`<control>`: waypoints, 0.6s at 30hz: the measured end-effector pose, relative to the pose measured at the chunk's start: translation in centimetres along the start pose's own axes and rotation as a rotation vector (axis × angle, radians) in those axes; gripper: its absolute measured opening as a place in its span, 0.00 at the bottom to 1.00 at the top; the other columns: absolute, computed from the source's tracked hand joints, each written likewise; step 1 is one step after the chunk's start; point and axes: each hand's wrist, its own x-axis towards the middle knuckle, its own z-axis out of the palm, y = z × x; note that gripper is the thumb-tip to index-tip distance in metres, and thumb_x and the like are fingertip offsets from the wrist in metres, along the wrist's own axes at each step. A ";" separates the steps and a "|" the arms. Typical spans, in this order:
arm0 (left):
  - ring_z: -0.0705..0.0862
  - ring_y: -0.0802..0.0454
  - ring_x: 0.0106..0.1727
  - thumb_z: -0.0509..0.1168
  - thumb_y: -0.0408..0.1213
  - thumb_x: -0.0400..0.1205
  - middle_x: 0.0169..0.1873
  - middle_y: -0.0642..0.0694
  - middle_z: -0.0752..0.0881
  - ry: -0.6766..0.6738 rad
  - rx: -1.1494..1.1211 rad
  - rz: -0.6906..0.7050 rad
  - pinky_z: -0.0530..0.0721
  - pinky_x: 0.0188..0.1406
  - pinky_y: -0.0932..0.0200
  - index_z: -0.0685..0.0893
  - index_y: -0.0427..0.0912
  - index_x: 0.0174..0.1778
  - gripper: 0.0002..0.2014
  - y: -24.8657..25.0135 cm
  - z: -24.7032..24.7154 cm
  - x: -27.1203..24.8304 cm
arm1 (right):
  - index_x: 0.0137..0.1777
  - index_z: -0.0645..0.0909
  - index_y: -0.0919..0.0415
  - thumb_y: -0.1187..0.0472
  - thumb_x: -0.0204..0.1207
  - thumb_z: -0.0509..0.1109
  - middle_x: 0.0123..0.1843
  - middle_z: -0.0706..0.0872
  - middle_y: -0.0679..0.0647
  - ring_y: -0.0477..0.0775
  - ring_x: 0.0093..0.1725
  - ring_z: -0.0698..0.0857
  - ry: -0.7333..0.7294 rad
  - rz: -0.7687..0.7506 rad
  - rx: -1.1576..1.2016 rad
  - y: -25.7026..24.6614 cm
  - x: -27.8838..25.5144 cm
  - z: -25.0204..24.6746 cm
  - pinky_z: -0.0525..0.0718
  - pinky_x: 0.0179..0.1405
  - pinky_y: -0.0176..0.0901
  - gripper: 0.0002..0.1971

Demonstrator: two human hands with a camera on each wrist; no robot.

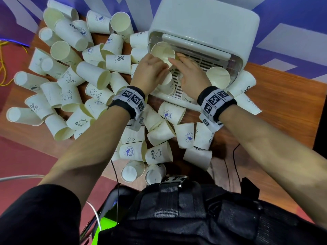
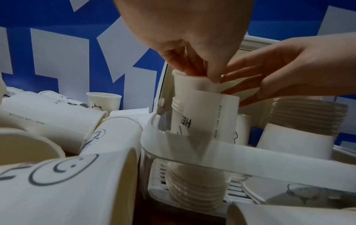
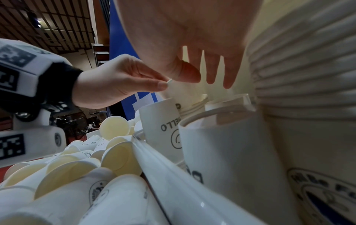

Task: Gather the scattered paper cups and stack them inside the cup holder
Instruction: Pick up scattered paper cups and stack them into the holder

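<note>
The white cup holder (image 1: 203, 20) stands open at the back of the wooden table, with several stacks of cups inside. My left hand (image 1: 154, 68) pinches the rim of a plain paper cup (image 2: 188, 86) that stands upright on top of a stack at the holder's left side. The same pinch shows from the side in the right wrist view, left hand (image 3: 123, 82). My right hand (image 1: 187, 71) reaches in from the right, fingers straight, touching the cup's far side (image 2: 289, 73). A "HELLO" cup (image 2: 202, 115) stands just in front of that stack.
Many loose paper cups (image 1: 70, 96) lie heaped over the table's left and front. A tall ribbed stack (image 2: 304, 121) fills the holder's right side. The holder's clear front rim (image 2: 250, 153) lies between me and the stacks. Cables hang off the table's near edge.
</note>
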 end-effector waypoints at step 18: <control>0.73 0.39 0.74 0.53 0.48 0.86 0.63 0.43 0.85 -0.114 0.038 -0.083 0.68 0.73 0.46 0.82 0.43 0.67 0.21 -0.8 2.2 -1.4 | 0.83 0.54 0.54 0.70 0.78 0.59 0.85 0.51 0.51 0.64 0.82 0.55 -0.206 0.121 -0.280 -0.2 1.3 0.9 0.51 0.81 0.61 0.35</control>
